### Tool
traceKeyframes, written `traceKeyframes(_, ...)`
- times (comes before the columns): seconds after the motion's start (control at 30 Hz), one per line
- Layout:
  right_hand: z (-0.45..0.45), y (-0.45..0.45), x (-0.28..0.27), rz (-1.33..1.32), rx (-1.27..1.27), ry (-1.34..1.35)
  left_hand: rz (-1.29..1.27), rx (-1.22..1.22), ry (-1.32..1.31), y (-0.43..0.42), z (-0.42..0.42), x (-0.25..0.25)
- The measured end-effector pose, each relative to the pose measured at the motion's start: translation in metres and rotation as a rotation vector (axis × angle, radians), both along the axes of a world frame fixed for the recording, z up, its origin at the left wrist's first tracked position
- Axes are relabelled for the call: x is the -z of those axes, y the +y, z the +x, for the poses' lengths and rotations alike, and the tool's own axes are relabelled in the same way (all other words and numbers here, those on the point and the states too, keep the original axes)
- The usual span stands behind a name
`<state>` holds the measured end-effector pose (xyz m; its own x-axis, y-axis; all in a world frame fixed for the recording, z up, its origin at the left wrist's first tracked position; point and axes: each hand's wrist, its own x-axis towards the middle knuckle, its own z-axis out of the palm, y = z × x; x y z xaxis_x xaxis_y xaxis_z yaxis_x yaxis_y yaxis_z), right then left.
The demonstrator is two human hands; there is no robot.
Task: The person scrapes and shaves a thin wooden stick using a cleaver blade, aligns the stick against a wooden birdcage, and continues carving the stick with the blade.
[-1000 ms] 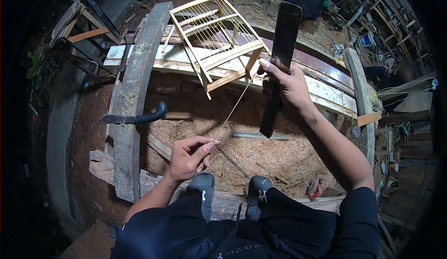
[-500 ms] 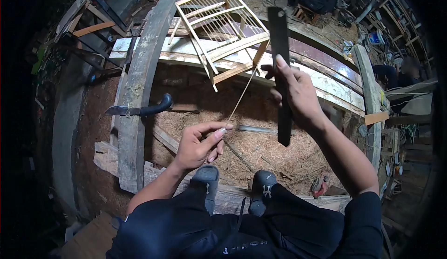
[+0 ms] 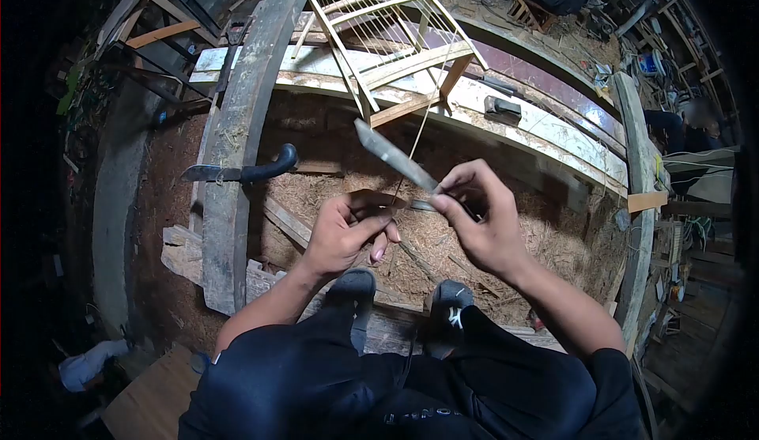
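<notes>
My left hand [image 3: 352,230] pinches a thin wooden stick [image 3: 419,135], which runs up toward the lower corner of a slatted wooden frame [image 3: 395,68]. Just to the right, my right hand [image 3: 484,219] grips a flat grey metal blade [image 3: 395,154]. The blade points up and left and crosses the stick, above my left fingertips. Whether the two touch is unclear. The frame leans on white planks [image 3: 545,128] beyond my hands.
A curved-handled knife [image 3: 257,171] lies across the thick left beam [image 3: 249,100]. A dark block-shaped tool [image 3: 504,109] rests on the planks. Wood shavings [image 3: 451,262] cover the ground. Another person [image 3: 688,128] is at the far right, and dark clothing shows at the top.
The upright dark blade in my right hand has swung down to a slant beside my left hand. My right hand has moved lower and closer to my left. The view has shifted slightly.
</notes>
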<state>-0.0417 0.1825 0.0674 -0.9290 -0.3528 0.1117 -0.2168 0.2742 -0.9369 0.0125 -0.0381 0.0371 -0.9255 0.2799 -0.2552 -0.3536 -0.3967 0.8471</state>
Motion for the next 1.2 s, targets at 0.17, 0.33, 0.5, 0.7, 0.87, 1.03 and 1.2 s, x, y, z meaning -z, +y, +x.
traceKeyframes(0.17,0.013,-0.007,0.003,0.116,-0.147,0.275,-0.088,-0.093,-0.077,-0.003,0.014,0.027)
traceKeyframes(0.33,0.018,-0.01,0.006,0.105,-0.105,0.296,-0.4,0.016,0.269,-0.004,0.009,0.012)
traceKeyframes(0.5,0.02,-0.009,0.005,0.12,-0.111,0.339,-0.647,0.113,0.466,-0.008,0.008,0.017)
traceKeyframes(0.7,0.023,-0.01,0.013,0.127,-0.078,0.353,-0.877,0.124,0.58,-0.004,0.008,0.007)
traceKeyframes(0.87,0.022,-0.014,0.007,0.147,-0.031,0.362,-1.093,-0.01,0.96,-0.005,-0.002,0.013)
traceKeyframes(1.03,0.014,-0.011,0.015,0.11,0.047,0.356,-0.175,-0.047,0.078,0.009,0.001,-0.005)
traceKeyframes(1.2,0.017,-0.015,0.01,0.12,-0.063,0.348,-0.827,0.029,0.641,-0.002,0.0,0.003)
